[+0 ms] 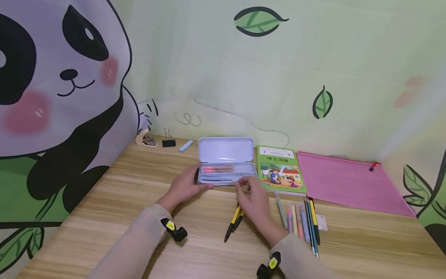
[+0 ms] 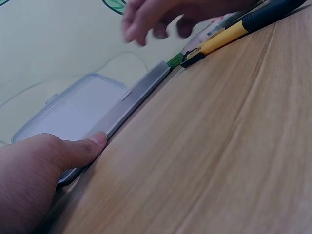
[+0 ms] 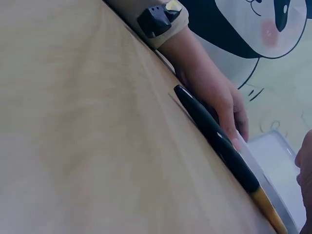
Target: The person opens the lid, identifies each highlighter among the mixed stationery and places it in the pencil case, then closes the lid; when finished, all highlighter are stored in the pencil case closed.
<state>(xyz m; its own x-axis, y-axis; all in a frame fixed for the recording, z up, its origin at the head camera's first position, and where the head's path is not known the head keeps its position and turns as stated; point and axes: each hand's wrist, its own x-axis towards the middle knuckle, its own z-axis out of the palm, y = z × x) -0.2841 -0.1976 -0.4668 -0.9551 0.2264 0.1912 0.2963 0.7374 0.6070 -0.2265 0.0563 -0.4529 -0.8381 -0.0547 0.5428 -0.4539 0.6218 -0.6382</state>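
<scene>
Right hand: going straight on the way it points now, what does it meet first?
The right hand would probably meet the open pencil case first, at the right part of its tray. Depth is unclear: if it is above the tray, it might reach the raised lid instead.

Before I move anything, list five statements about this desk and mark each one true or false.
1. The pencil case is open. True.
2. The black clip stands to the right of the stapler. True.
3. The left grip holds the stapler. False: it holds the pencil case at its left end.
4. The pink pouch lies to the right of the green book. True.
5. The right grip rests on the green book. False: it is near the front edge of the pencil case.
</scene>
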